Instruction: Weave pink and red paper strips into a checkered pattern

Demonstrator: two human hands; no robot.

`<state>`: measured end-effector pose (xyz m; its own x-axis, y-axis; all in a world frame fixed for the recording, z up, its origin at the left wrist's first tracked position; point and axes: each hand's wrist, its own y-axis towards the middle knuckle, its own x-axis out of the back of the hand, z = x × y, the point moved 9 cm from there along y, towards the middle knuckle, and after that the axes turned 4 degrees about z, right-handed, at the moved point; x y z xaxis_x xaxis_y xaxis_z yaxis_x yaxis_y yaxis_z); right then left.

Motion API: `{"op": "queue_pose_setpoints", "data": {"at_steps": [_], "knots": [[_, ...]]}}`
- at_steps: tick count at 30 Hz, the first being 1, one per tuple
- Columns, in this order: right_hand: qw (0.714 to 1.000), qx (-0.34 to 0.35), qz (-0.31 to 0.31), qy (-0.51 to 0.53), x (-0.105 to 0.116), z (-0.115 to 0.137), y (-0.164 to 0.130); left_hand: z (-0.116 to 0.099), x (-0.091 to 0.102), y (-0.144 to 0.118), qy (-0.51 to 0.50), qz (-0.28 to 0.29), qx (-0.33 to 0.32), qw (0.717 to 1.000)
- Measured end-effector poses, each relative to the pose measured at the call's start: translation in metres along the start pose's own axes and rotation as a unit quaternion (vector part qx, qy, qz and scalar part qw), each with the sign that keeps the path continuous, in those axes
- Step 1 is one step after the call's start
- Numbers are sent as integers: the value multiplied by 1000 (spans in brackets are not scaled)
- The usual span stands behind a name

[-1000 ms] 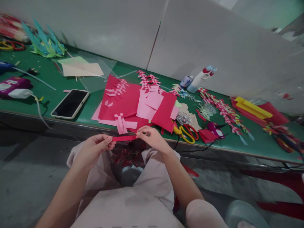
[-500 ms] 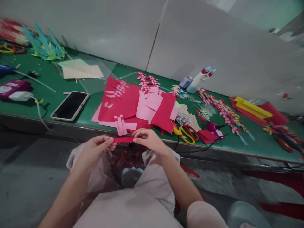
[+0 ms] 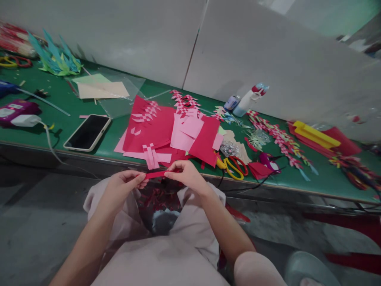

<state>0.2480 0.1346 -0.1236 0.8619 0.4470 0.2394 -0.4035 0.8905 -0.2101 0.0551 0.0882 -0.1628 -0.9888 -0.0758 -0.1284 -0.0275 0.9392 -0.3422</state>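
A narrow red paper strip (image 3: 155, 174) is stretched between my two hands just in front of the green table's edge (image 3: 89, 153). My left hand (image 3: 120, 190) pinches its left end; my right hand (image 3: 186, 176) pinches its right end, fingers closed on it. Both hands hover over my lap, above a heap of red paper scraps (image 3: 157, 196) between my knees. Just beyond the hands lies a pile of red and pink paper sheets (image 3: 166, 129) with woven pink strips (image 3: 151, 155).
A phone (image 3: 87, 132) lies at the left on the table, near a white charger (image 3: 25, 120). Yellow and red scissors (image 3: 233, 166) sit right of the pile. A glue bottle (image 3: 248, 100), woven strips (image 3: 278, 139) and yellow paper (image 3: 315, 135) lie farther right.
My right hand has slid leftward along the red strip, so the stretch of strip between the hands is shorter. The left hand has barely moved.
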Motion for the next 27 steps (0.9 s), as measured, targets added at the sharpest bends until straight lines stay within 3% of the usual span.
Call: {"op": "queue_pose_setpoints", "data": {"at_steps": [9, 27], "knots": [[999, -17, -30, 40, 3, -8, 0, -9, 2, 0, 24, -37, -43, 998], [998, 0, -30, 60, 7, -8, 4, -1, 0, -2, -35, -2, -5, 999]]}}
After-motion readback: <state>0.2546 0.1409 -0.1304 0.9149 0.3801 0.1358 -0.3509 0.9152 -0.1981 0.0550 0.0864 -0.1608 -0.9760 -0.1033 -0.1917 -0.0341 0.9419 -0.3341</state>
